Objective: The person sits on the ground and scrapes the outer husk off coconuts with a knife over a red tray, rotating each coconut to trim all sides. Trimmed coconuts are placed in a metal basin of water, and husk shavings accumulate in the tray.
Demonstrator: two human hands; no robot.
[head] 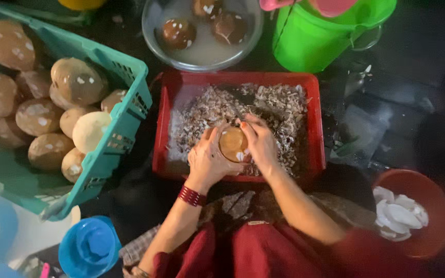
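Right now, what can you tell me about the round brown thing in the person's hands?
The brown ball is a round, peeled coconut, smooth and tan-orange with a few white flecks. It sits between the left hand and the right hand, whose fingers wrap its sides. It is held over the red tray full of brown and white shavings.

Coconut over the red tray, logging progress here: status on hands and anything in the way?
Left hand and right hand both gripping the brown coconut. Held over red tray of shavings. Nothing in the way.
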